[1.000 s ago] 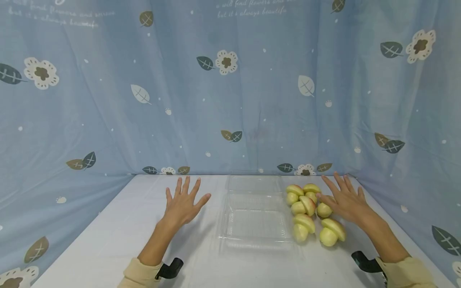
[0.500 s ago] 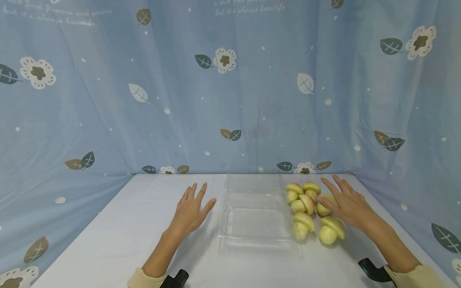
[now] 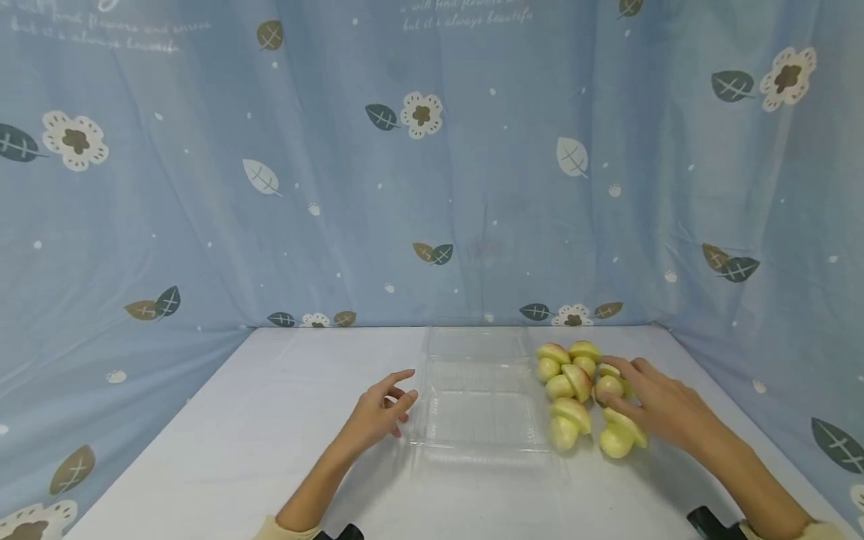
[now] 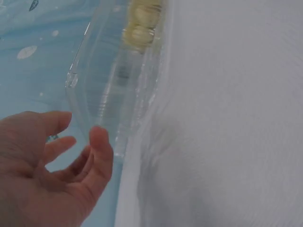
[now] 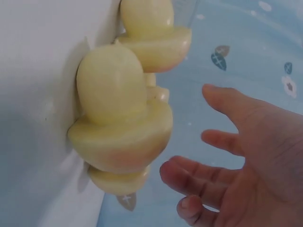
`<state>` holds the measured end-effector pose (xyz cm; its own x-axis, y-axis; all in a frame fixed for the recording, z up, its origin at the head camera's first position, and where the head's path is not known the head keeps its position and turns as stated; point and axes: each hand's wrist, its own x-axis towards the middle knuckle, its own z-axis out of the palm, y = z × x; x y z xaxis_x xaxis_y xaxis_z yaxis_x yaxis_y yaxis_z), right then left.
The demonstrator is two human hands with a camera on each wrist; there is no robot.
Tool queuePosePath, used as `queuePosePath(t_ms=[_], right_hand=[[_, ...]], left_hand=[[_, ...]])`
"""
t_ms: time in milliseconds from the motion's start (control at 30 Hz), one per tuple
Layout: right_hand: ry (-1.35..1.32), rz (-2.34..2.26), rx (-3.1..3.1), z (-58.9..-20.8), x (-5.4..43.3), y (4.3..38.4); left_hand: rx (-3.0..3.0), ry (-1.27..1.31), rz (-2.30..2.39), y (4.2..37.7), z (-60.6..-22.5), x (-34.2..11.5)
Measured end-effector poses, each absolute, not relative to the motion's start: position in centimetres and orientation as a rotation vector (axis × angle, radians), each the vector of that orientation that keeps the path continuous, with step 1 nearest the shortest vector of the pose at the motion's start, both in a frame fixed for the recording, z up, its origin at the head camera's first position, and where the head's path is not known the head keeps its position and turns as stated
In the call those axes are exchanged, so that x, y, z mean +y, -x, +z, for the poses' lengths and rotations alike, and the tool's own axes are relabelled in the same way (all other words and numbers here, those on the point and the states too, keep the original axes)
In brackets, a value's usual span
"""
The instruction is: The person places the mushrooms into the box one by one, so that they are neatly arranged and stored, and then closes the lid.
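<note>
The left hand (image 3: 373,411) had loosely bent fingers at the left side of the clear box (image 3: 479,448); contact was impossible to tell. The right hand (image 3: 664,401), fingers parted and slightly bent, hung beside the mushrooms (image 3: 563,433) right of the box, partly hiding two from the head view.

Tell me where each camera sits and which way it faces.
On the head: forward and down at the clear container and yellow mushroom shapes; left hand and right hand show.
On left wrist: toward container; left hand shows.
On right wrist: toward mushroom shapes; right hand shows.
Head and left wrist share the container.
</note>
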<state>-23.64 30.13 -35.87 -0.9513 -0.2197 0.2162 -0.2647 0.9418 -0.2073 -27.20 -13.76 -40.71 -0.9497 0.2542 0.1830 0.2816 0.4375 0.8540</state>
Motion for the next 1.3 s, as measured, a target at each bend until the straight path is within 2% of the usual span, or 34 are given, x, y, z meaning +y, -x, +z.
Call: queuePosePath(t_ms=[400, 1300], right_hand=[[-0.423, 0.459, -2.988, -36.9, 30.4, 22.7], [-0.564, 0.518, -2.889, -39.6, 30.6, 22.7]], left_hand=[[-2.528, 0.5, -1.964, 26.9, -40.9, -13.0], [-2.51, 0.411, -2.048, 26.8, -41.1, -13.7]])
